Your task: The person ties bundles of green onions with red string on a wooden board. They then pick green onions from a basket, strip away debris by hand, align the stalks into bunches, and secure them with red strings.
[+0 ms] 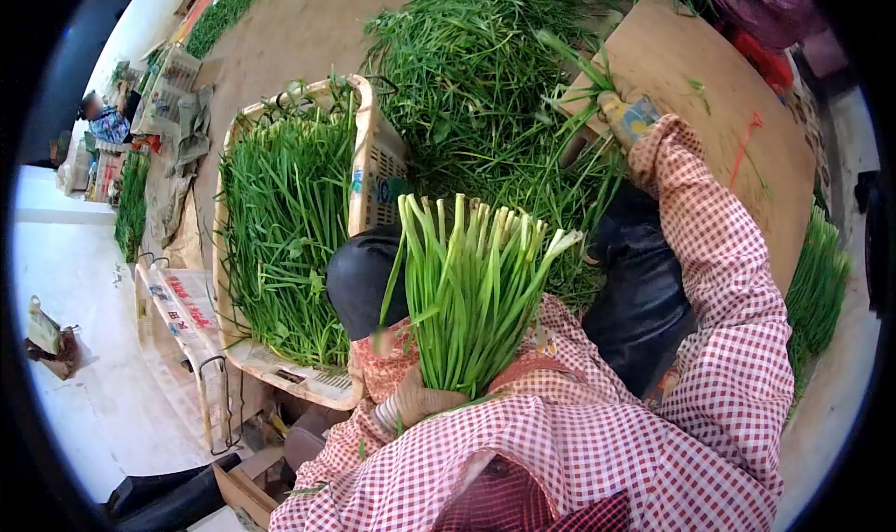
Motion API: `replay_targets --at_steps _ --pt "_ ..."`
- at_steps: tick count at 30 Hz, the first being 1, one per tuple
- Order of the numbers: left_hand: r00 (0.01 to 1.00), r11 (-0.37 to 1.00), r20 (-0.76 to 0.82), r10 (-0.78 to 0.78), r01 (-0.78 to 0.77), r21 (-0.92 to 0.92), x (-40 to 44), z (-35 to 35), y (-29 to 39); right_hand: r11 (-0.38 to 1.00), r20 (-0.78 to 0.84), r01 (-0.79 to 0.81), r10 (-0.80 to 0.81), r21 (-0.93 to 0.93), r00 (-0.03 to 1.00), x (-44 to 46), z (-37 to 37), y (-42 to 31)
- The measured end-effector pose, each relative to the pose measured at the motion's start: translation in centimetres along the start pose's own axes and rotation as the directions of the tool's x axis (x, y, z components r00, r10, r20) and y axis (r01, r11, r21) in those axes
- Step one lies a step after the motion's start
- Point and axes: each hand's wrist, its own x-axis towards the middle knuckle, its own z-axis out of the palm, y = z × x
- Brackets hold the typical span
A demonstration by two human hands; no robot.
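Observation:
My left hand (420,401), low in front of my body, is closed round the leafy lower part of a thick bunch of garlic chives (462,299). The bunch stands upright with its pale cut ends on top. My right hand (627,119), in a patterned glove, is stretched out to the upper right, closed on a few loose garlic chives (588,82). Below and behind it spreads a large heap of loose greens (485,75). Part of my left hand's fingers is hidden behind the bunch.
A cream plastic crate (364,149) packed with chives stands left of my knees. A cardboard sheet (737,131) with a red tie (745,145) lies to the right. More greens (821,294) stand at the right edge. Another person (110,121) sits far left among crates.

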Motion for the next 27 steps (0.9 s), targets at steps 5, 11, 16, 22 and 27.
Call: replay_targets --at_steps 5,11,16,22,27 --pt "0.999 0.999 0.006 -0.032 0.032 0.009 1.0 -0.2 0.3 0.922 0.712 0.003 -0.302 0.388 0.634 -6.8 2.9 -5.6" --pt "0.997 0.996 -0.013 -0.077 0.077 0.039 1.7 -0.1 0.7 0.933 0.735 0.248 0.025 -0.261 0.678 -9.7 7.8 -9.3" --pt "0.995 0.994 0.001 -0.098 0.098 0.054 2.1 -0.5 1.4 0.978 0.582 0.117 0.006 -0.174 0.813 -8.2 10.2 -6.9" --pt "0.992 0.992 0.045 -0.118 0.115 0.053 2.1 -1.8 2.2 0.912 0.175 -0.272 0.227 0.307 0.958 -6.5 1.6 -5.2" --pt "0.989 0.991 0.084 -0.124 0.12 0.056 2.2 -3.9 3.2 0.758 0.211 -0.169 0.043 0.629 0.977 -13.4 0.5 -2.6"
